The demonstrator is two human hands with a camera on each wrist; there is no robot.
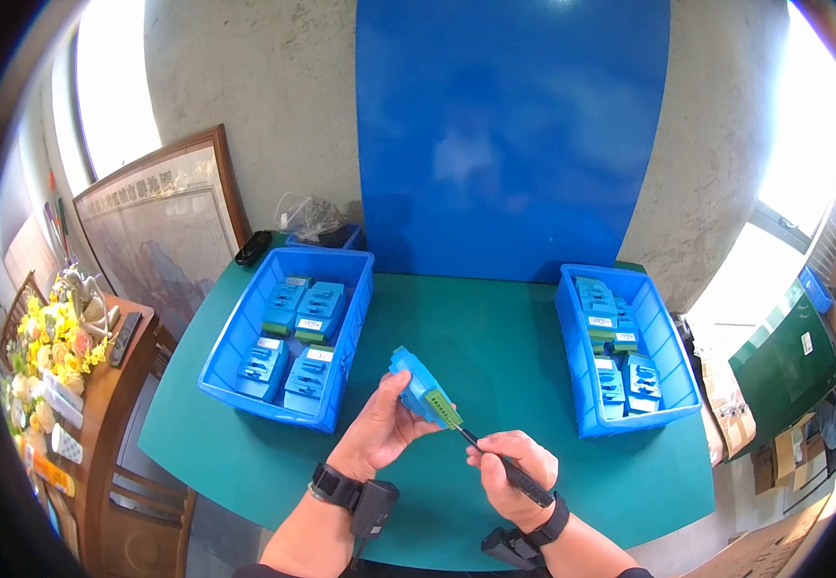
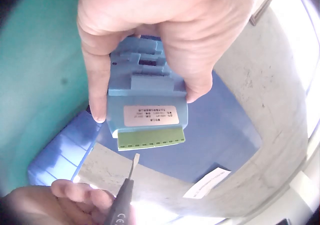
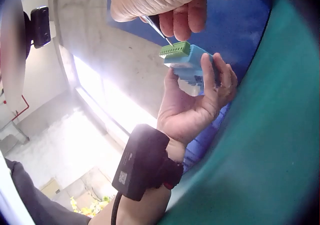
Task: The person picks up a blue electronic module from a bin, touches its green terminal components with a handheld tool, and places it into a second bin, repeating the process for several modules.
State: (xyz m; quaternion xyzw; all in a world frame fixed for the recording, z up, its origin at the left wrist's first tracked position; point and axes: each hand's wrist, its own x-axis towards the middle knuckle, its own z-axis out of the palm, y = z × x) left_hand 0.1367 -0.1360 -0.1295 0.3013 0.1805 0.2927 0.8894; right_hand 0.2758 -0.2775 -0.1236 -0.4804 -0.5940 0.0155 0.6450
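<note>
My left hand (image 1: 386, 424) grips a blue plastic module (image 1: 418, 383) by its sides, thumb and fingers on opposite edges. Along one end of the module runs a green screw terminal block (image 2: 151, 138), with a white printed label (image 2: 151, 115) beside it. My right hand (image 1: 516, 472) holds a small flat-blade screwdriver (image 2: 122, 197) by its black handle. The blade tip points at the terminal block and, in the right wrist view, overlaps its row of holes (image 3: 174, 50). Both hands are raised over the near part of the green table.
Blue bins holding several similar modules stand at left (image 1: 349, 371) and right (image 1: 587, 385) on the green table (image 1: 457, 318). A blue panel (image 1: 514, 135) rises behind. At the back left are a small bin with a plastic bag (image 1: 312, 218) and a black object (image 1: 253, 248).
</note>
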